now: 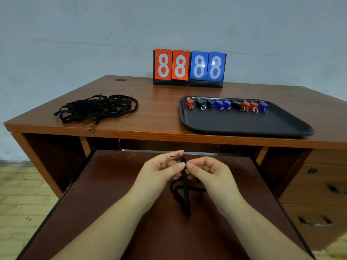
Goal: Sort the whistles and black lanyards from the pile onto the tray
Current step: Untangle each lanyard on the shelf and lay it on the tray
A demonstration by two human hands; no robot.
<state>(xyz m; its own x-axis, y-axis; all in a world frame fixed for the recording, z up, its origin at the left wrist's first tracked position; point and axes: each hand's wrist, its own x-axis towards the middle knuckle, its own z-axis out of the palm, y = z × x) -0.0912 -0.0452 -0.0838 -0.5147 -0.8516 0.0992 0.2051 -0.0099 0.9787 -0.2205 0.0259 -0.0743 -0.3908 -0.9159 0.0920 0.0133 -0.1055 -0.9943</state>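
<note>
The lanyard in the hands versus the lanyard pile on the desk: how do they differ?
The lanyard in the hands is a single strap; the lanyard pile is many tangled together. The held one hangs over the pull-out shelf, pinched by the left hand and right hand; the pile lies untouched on the desk top. Both are black, and neither is on the tray.

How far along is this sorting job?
The whistles look done: they stand in a row along the far edge of the tray. In hand now is one lanyard, pinched at its top by the left hand and right hand over the pull-out shelf. Left: the pile of lanyards on the desk; none lie on the tray yet.
</note>
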